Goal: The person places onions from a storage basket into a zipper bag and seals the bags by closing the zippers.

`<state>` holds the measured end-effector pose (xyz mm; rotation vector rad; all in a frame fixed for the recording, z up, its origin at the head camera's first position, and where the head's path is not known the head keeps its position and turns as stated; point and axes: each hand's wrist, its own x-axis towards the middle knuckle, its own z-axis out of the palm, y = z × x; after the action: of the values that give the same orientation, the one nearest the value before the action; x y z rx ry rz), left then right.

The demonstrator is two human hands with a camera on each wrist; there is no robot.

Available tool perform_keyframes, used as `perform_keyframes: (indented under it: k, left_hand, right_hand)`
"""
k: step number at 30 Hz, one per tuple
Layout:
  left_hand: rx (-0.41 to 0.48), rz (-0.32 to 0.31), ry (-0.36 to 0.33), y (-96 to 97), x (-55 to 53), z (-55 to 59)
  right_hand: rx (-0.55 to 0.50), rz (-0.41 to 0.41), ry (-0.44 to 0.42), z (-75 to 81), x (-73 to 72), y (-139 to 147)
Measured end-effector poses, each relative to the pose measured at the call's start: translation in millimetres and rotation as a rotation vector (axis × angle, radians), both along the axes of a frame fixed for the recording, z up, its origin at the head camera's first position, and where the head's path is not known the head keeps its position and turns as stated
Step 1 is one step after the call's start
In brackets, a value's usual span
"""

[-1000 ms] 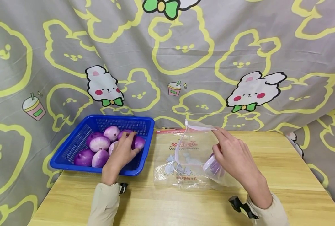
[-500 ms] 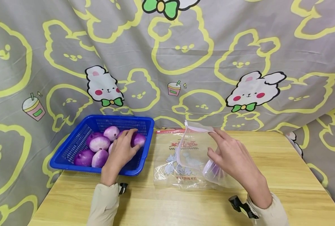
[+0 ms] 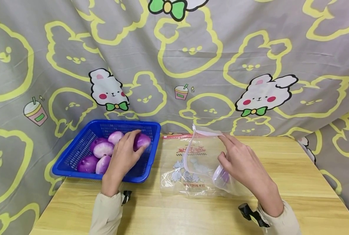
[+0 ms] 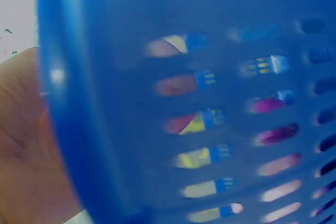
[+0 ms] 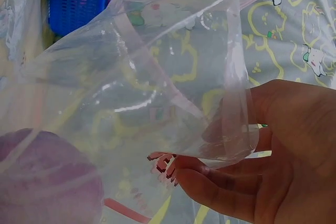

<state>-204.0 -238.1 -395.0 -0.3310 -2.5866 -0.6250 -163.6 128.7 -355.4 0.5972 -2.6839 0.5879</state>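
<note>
In the head view my left hand (image 3: 121, 158) grips a purple onion (image 3: 142, 141) at the right side of the blue basket (image 3: 127, 124). Several more purple-and-white onions (image 3: 103, 149) lie in the basket, some partly behind that hand. The basket wall (image 4: 115, 129) blocks most of the left wrist view. My right hand (image 3: 246, 163) pinches the open mouth of a clear zip bag (image 3: 174, 186) and holds it up off the table. Inside the bag, below this hand, an onion (image 5: 50, 179) shows blurred through the plastic in the right wrist view.
The wooden table (image 3: 174, 215) carries the basket on the left and the bag in the middle. A red slider strip (image 3: 177, 136) runs along the back of the bag. Behind hangs a grey patterned curtain (image 3: 145, 49). Black camera mounts (image 3: 252, 215) sit at both wrists.
My left fingers have closed round the onion on the basket's right side and raised it slightly. The right fingers have shifted a little on the bag's edge.
</note>
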Motion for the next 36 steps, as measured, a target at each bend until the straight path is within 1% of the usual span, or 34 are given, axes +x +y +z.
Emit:
perform_keyframes:
  k: [6,14,17,19,21,24,28,32,36]
  left_hand:
    - [-0.004,-0.033,0.052,7.2,7.0,9.3]
    - [0.006,-0.075,0.075,22.5,22.3,26.6]
    - [0.017,-0.106,0.086,29.8,28.8,32.9]
    - [0.029,-0.141,0.089,35.4,32.7,36.1]
    - [0.036,-0.184,0.091,41.4,35.3,37.8]
    - [0.03,-0.23,0.08,50.7,38.8,37.8]
    - [0.024,-0.253,0.055,60.0,44.6,37.8]
    - [0.036,-0.288,0.053,68.3,52.6,41.9]
    - [0.049,-0.355,0.066,79.8,61.5,45.1]
  right_hand:
    - [-0.002,-0.009,0.001,0.7,0.2,0]
    - [0.011,-0.008,0.021,1.6,-1.0,-2]
    - [0.014,-0.004,0.023,1.5,-1.2,-1]
    - [0.01,-0.004,0.024,1.1,-1.2,-1]
    - [0.005,-0.003,0.026,0.7,-1.4,-1]
    - [0.001,0.0,0.025,0.2,-1.4,-1]
    - [0.0,0.006,0.02,1.0,-0.3,-1]
    - [-0.007,0.009,0.027,1.8,0.6,-2]
    - [-0.013,0.016,0.033,2.2,1.9,-2]
